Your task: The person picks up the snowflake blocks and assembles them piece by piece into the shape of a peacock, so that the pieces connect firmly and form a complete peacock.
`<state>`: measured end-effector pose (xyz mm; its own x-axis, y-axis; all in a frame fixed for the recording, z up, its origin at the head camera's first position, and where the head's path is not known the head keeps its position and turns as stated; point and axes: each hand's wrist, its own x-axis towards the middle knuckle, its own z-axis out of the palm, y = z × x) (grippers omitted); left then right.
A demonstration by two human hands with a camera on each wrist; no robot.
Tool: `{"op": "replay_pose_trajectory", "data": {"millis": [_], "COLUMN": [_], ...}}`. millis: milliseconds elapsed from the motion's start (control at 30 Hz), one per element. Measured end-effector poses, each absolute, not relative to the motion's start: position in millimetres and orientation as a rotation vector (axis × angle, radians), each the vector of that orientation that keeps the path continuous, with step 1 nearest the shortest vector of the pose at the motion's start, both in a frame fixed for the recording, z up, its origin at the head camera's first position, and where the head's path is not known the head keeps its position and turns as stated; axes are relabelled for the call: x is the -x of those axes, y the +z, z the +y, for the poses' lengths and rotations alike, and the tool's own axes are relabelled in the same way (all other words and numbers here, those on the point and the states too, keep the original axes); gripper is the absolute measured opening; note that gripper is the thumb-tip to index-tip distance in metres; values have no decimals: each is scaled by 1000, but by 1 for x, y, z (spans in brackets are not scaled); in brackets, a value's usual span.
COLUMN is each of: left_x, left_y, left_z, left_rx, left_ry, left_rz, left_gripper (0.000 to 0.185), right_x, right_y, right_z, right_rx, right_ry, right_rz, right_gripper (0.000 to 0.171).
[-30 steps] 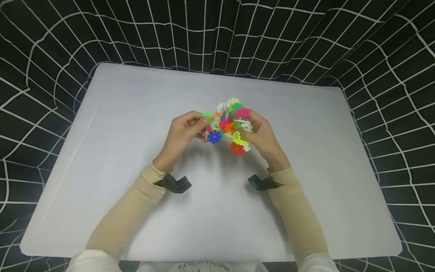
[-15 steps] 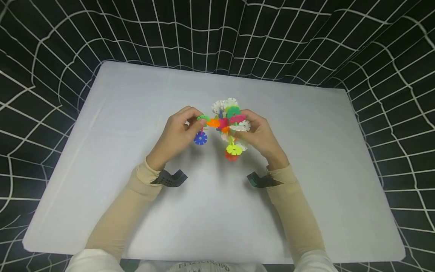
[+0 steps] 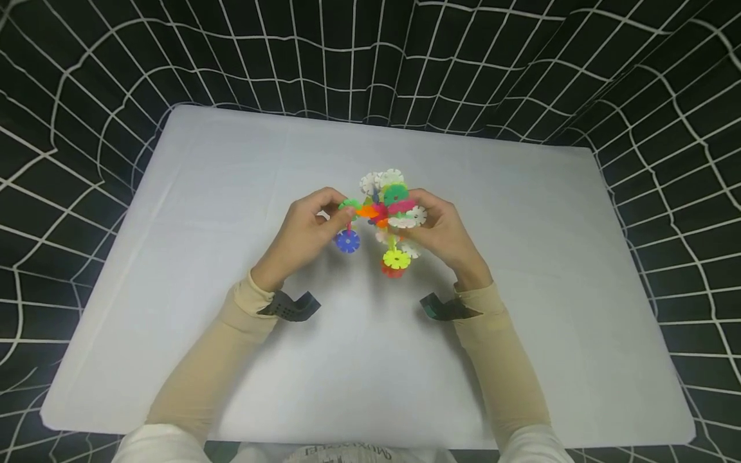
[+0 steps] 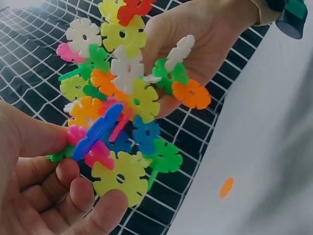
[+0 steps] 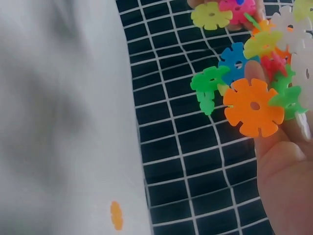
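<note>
A white table (image 3: 231, 360) fills the middle of the head view, with black netting (image 3: 87, 58) hung round it on every side. Nearest me, my two beige sleeves (image 3: 214, 360) run up from the lower edge. At the centre of the frame both my hands hold one cluster (image 3: 384, 215) of bright plastic snowflake discs above the table. My left hand (image 3: 303, 235) pinches the cluster's left side, thumb and curled fingers closed on its pink and blue discs (image 4: 95, 134). My right hand (image 3: 442, 231) grips the right side, fingers wrapped behind the white and green discs, an orange disc (image 5: 254, 107) lying against them. In the wrist views a lone orange disc (image 4: 226, 187) lies on the table near its edge
</note>
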<state>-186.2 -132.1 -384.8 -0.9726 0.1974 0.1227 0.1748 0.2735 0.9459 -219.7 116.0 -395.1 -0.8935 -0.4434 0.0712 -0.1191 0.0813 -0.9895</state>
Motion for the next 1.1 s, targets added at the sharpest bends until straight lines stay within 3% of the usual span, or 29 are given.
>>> {"op": "replay_pose_trajectory", "data": {"millis": [467,700,967,1100], "left_x": [188,189,187,185], "left_y": [-390,-389,-387,-386], "left_z": [-132,-135,-134,-131], "left_rx": [-249,-265,-304,-351], "left_ry": [1883,1910,1887,1866], "left_rz": [2442,2427,2449,2493], "left_gripper": [15,14,13,10], "right_x": [216,214,212,212], "right_y": [-391,-390,-385,-384], "right_z": [113,104,100,100], "right_rx": [613,335,124,114], "right_ry": [-1877,-1954,-1951,-1950], "right_rz": [2156,2171,2044,2067], "right_gripper": [24,10,30,22]}}
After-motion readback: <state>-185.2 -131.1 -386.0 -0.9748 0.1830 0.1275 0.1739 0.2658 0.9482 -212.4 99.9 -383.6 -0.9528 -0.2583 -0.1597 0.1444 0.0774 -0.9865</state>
